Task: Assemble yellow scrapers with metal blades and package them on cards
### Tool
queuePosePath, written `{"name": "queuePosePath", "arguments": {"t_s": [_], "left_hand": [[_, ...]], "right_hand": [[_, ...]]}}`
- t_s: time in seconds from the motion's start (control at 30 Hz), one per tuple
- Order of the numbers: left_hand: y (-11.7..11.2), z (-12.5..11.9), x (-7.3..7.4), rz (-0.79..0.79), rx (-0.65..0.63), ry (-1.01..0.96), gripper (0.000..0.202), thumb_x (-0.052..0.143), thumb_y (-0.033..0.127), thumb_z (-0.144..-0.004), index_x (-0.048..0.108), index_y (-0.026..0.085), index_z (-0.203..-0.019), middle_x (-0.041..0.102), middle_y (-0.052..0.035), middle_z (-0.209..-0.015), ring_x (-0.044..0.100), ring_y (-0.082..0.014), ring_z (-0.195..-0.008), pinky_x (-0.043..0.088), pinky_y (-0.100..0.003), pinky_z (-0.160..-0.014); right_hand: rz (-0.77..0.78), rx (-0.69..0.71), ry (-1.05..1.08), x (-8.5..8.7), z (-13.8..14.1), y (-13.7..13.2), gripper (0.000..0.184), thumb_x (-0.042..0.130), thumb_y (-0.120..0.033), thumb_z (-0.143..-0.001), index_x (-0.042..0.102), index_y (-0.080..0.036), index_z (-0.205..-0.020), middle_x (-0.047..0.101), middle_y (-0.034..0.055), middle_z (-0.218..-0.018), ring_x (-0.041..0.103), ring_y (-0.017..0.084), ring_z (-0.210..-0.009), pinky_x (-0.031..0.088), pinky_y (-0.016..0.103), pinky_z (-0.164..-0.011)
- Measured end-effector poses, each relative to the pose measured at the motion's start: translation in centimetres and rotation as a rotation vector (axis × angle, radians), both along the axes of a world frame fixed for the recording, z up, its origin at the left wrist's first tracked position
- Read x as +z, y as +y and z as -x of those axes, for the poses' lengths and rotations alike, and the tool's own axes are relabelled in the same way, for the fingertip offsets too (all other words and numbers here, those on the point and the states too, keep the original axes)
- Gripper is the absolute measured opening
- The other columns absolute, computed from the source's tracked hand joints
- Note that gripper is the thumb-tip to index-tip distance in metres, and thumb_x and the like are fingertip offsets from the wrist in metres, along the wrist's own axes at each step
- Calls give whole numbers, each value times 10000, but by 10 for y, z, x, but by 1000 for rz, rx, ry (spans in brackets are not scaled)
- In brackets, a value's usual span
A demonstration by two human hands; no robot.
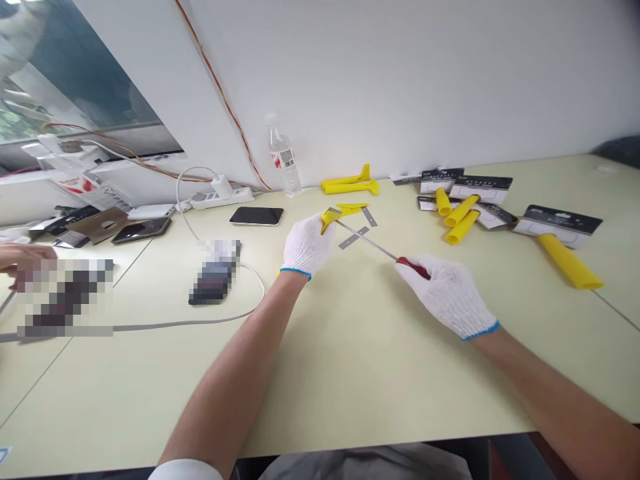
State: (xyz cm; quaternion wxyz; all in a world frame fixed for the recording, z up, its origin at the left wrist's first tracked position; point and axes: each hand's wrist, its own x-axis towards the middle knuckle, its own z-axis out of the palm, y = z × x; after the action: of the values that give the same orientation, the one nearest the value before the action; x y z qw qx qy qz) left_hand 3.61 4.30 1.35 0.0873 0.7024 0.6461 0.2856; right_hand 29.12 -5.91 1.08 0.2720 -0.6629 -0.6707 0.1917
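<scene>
My left hand [309, 245], in a white knitted glove with a blue cuff, is closed on a yellow plastic scraper [329, 219], whose handle is mostly hidden by the glove. In my right hand [448, 288], gloved the same way, is a screwdriver [383, 249] with a red handle. Its long metal shaft points left, and the tip meets the scraper's head or lies very near it. Just beyond, a flat grey blade [354, 238] and another blade [369, 217] lie on the table beside a yellow plastic piece [352, 208].
Yellow scraper handles [350, 188] lie by the wall, right of a water bottle [285, 160]. Several carded yellow scrapers [463, 220] are at the right. Leftward are a phone [257, 215], a power strip [223, 197], a white cable [190, 327] and another person's hand [30, 257].
</scene>
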Motion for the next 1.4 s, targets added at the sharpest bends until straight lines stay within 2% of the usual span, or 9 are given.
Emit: {"name": "queuePosePath", "arguments": {"t_s": [0.17,0.27,0.37,0.47,0.63,0.9,1.17,1.3,1.4], "left_hand": [[-1,0,0,-10,-8,-37,328,502,453,-966,691,201,-873,654,-34,-746,543,-164,-671,309,-282,-612],[-1,1,1,-20,6,-51,346,519,457,-955,701,176,-868,637,-26,-721,529,-145,-654,296,-269,-606],[0,1,2,1,12,-50,347,530,466,-945,694,178,-842,621,-23,-699,516,-143,-638,295,-268,-600],[1,1,2,21,16,-39,338,521,468,-945,676,191,-829,609,-24,-682,504,-150,-624,300,-271,-592],[2,-1,0,32,14,25,323,511,449,-949,668,191,-834,643,-47,-729,520,-166,-650,303,-278,-600],[2,-3,-3,34,14,81,350,489,464,-975,665,195,-837,679,-63,-775,559,-182,-687,291,-286,-606],[1,-3,-2,41,28,51,342,499,482,-969,684,210,-872,687,-64,-778,580,-197,-691,303,-296,-611],[1,-2,0,17,21,37,318,504,465,-967,653,217,-835,678,-61,-761,582,-197,-691,304,-292,-612],[-1,-1,2,6,26,24,297,503,459,-966,631,227,-832,675,-58,-748,587,-205,-695,318,-286,-619]], "right_hand": [[715,105,855,7,-7,7,394,600,-579,-949,607,-195,-865,448,-48,-680,127,54,-467,89,237,-397],[873,173,1125,4,-12,11,349,634,-536,-944,594,-189,-935,437,-64,-722,61,42,-485,60,207,-375],[736,94,922,2,-8,8,340,719,-514,-890,573,-208,-923,392,-88,-627,153,41,-447,107,197,-380],[367,-40,461,2,-1,2,313,729,-500,-877,593,-219,-878,485,-64,-562,408,83,-454,295,219,-443],[-15,31,-20,-4,1,1,390,546,-525,-981,659,-213,-776,626,8,-641,571,165,-612,408,312,-620],[318,33,242,-8,-6,6,391,752,-535,-808,656,-228,-1029,732,23,-842,597,153,-572,446,284,-528],[-84,-30,-95,-8,-6,4,303,585,-497,-958,687,-214,-915,698,45,-768,611,206,-679,409,328,-643],[-80,20,-51,-7,-3,4,330,566,-499,-979,689,-207,-886,672,37,-747,577,187,-667,383,321,-635],[120,28,145,-1,-1,2,431,579,-561,-964,638,-201,-734,516,-5,-602,457,132,-563,310,285,-544]]}}
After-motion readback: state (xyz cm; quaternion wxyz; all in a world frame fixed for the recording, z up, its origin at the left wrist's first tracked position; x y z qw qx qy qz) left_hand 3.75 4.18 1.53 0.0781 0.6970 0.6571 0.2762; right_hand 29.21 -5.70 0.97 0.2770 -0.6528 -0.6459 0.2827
